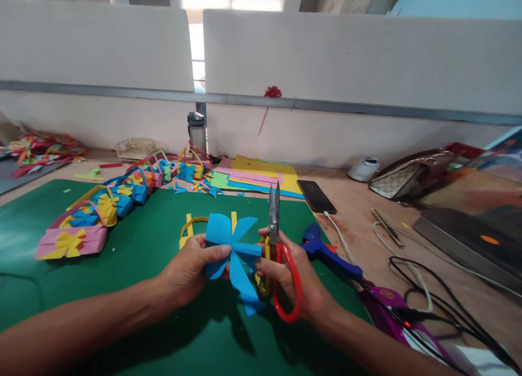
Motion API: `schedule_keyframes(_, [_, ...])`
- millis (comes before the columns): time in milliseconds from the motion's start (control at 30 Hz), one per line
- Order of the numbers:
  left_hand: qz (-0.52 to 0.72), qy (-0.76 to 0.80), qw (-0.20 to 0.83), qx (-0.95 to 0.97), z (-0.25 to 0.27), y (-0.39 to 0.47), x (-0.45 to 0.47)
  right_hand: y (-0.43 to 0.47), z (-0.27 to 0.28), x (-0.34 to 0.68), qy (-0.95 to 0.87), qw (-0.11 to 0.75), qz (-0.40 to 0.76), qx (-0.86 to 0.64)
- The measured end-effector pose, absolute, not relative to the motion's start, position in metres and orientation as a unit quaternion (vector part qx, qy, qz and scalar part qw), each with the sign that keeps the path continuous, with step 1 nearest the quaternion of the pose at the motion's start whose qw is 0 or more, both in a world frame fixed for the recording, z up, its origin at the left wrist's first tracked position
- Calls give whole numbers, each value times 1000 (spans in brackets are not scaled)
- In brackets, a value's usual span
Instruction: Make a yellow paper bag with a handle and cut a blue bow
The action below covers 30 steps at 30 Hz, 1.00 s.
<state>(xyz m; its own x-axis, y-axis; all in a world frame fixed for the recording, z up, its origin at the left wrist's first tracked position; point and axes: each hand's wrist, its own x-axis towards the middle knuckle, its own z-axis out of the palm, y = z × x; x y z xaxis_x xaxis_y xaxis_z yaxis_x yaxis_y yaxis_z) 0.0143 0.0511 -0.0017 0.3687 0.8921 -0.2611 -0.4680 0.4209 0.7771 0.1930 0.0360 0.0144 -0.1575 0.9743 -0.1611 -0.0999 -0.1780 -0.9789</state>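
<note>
Over the green cutting mat I hold up a blue paper flower with several cut petals. My left hand is closed on its left side, the thumb pressed near the centre. At the right, my right hand pinches one petal. The same hand carries scissors with red and yellow handles, their blades pointing up and nearly together. Behind the flower, partly hidden, lies a yellow paper piece with a curved handle. A blue scrap shows just under the lower petal.
Small paper baskets with handles line the mat's left side. Coloured paper sheets, scraps and a bottle are at the back. To the right are a phone, a blue glue gun, cables and a purple box.
</note>
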Motion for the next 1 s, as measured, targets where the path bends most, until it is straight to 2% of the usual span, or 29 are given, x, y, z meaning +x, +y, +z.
schedule_keyframes(400, [417, 354, 771, 325, -10, 52, 16, 26, 23, 185, -473, 402, 638, -456])
schedule_keyframes(667, [417, 356, 769, 328, -12, 52, 17, 22, 25, 189, -492, 404, 572, -517])
schedule_keyframes(1000, [438, 345, 764, 325, -13, 50, 16, 21, 23, 193, -520, 395, 561, -509])
